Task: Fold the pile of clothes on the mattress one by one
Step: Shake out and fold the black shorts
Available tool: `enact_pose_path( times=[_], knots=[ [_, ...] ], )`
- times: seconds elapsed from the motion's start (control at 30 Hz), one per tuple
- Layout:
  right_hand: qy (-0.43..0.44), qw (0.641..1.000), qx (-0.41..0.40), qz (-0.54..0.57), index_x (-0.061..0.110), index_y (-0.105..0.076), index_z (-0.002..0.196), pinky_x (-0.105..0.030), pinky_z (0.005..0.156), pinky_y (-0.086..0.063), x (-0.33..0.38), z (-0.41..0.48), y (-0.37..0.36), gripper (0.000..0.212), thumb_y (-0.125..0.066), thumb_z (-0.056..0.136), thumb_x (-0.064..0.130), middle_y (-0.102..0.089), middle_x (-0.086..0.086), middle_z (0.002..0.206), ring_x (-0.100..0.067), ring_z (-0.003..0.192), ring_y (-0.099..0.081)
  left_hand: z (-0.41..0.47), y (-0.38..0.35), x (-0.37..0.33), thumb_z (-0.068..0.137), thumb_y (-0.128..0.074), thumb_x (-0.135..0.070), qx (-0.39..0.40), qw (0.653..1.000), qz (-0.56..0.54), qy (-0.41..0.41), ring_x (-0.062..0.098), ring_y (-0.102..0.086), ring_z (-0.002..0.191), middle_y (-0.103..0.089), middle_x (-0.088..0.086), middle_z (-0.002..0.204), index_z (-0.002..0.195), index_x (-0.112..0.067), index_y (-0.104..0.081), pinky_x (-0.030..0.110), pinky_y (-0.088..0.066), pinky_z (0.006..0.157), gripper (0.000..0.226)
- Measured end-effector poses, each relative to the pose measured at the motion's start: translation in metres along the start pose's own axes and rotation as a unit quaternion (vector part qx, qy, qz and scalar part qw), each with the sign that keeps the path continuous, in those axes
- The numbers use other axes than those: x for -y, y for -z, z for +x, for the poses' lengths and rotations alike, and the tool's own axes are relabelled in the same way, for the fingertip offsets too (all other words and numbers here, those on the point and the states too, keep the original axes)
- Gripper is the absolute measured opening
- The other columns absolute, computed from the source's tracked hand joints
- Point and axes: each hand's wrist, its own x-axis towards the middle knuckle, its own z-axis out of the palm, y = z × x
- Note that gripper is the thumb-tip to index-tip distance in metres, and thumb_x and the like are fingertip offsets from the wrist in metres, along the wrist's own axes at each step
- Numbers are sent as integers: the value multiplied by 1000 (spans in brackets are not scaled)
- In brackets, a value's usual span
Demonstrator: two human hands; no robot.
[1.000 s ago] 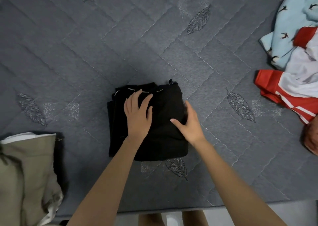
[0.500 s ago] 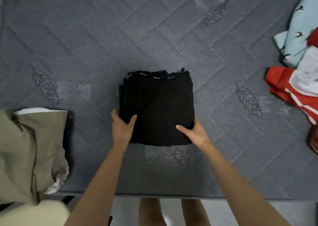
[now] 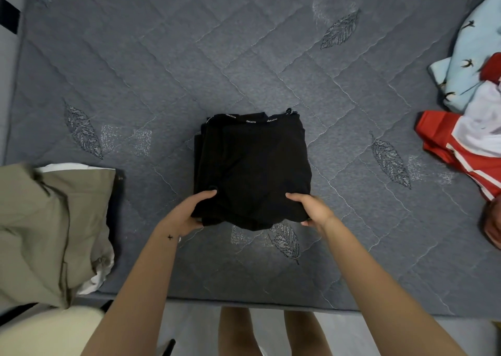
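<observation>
grey mattress (image 3: 162, 71) bears folded black clothes (image 3: 252, 168); left hand (image 3: 187, 214) and right hand (image 3: 311, 209) grip the near edge. next, probably lift it onto the folded stack (image 3: 48, 220).

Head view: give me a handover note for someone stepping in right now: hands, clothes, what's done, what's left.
Left hand grips the near-left corner of the black garment; right hand grips its near-right corner.
It lies folded square in the middle of the mattress.
Done: black garment folded; khaki garment at left looks folded.
Left: probably set it aside, then fold the light-blue garment and red-and-white garment heaped at right.
</observation>
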Motion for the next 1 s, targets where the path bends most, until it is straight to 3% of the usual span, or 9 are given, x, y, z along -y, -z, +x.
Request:
enact_pose_path(
  times=[0.13, 0.3, 0.43, 0.53, 0.63, 0.67, 0.77, 0.83, 1.0],
  knots=[
    [-15, 997, 10, 80, 16, -62, 91, -15, 39, -36, 21, -4, -4, 22, -71, 82, 34, -64, 0, 72, -13, 57, -60, -7, -7, -15, 79, -69, -27, 22, 993, -114, -14, 34, -66, 106, -67, 14, 119, 125, -13, -58, 43, -58, 77, 49],
    [-22, 972, 58, 227, 18, -57, 92, -13, 34, -33, 59, -10, -2, 18, -55, 94, 36, -62, 1, 54, -7, 39, -54, -10, -21, -43, 90, -60, -23, -28, 975, -217, -40, 23, -74, 73, -73, 11, 91, 107, -11, -62, 33, -58, 58, 21],
    [14, 955, 49, 291, 13, -57, 115, -20, 62, -52, 84, -11, -13, 31, -41, 101, 34, -73, -3, 73, -13, 68, -69, -5, -36, -63, 97, -52, -36, 10, 929, -359, -91, 29, -72, 90, -65, 15, 119, 122, -11, -59, 36, -60, 65, 37],
    [86, 955, 41, 280, 10, -54, 128, -27, 90, -46, 94, -5, -22, 39, -35, 104, 35, -67, -8, 119, -16, 101, -63, 0, -50, -75, 95, -51, -50, 11, 907, -400, -129, 34, -63, 108, -55, 24, 131, 145, -6, -32, 42, -57, 84, 69],
    [204, 968, -2, 145, 15, -51, 136, -24, 100, -38, 101, -2, -33, 37, -46, 101, 29, -57, -2, 134, -11, 120, -53, 1, -74, -77, 100, -50, -33, -111, 923, -202, -308, 27, -65, 107, -57, 19, 122, 131, -15, -33, 36, -56, 85, 40],
    [256, 964, -17, 73, 17, -50, 138, -23, 105, -36, 101, -1, -37, 40, -52, 99, 25, -54, 0, 136, -9, 124, -49, 1, -81, -74, 100, -51, -24, -172, 899, -76, -396, 23, -65, 107, -58, 13, 121, 123, -17, -38, 34, -56, 85, 28],
    [399, 896, -71, -180, 17, -40, 145, -29, 118, -22, 96, 4, -48, 54, -60, 95, 17, -43, -2, 147, -15, 138, -33, 17, -92, -63, 93, -61, -14, -258, 724, 323, -552, 20, -53, 117, -52, 13, 126, 124, -11, -54, 42, -46, 102, 32],
    [426, 862, -100, -258, 19, -29, 151, -34, 121, -12, 91, 11, -55, 61, -56, 97, 21, -31, -3, 155, -19, 146, -18, 31, -95, -57, 90, -66, -20, -276, 624, 502, -532, 36, -44, 128, -45, 24, 136, 134, -13, -55, 49, -36, 109, 46],
    [358, 832, -154, -394, 34, -6, 154, -40, 118, 13, 95, 33, -58, 60, -31, 101, 50, 7, 5, 163, -16, 148, 17, 53, -92, -64, 93, -55, -44, -343, 573, 594, -449, 39, -48, 128, -46, 23, 142, 146, -18, -43, 52, -39, 105, 59]
  ],
)
